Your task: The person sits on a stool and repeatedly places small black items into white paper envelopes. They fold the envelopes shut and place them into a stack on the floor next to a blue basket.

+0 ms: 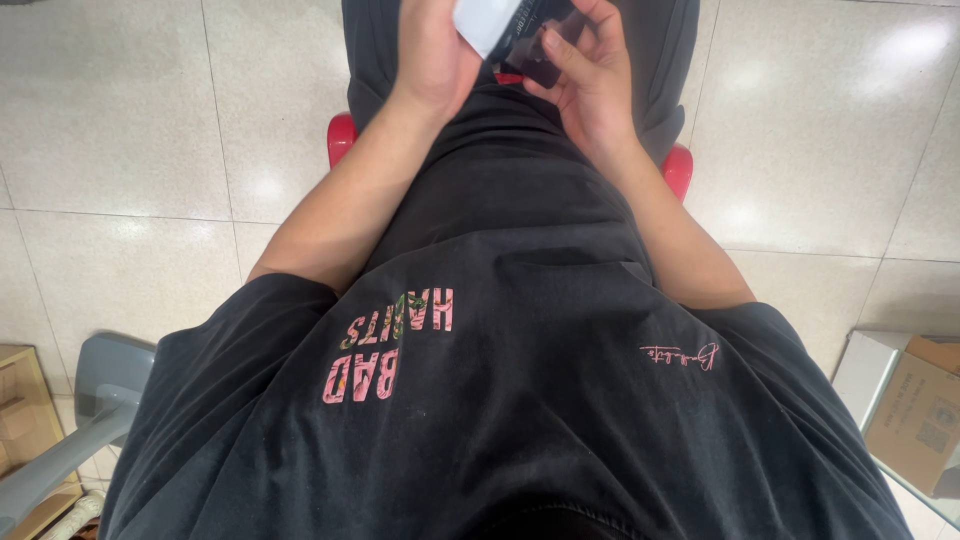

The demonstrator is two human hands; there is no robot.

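While forearms angle inward over lap, left hand [432,50] and right hand [590,75] grip small packet [500,25].

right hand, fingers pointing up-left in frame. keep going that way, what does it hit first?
The right hand already touches the dark packet at its fingertips; straight on, it would likely meet the left hand gripping the packet's white end, though depth is unclear.
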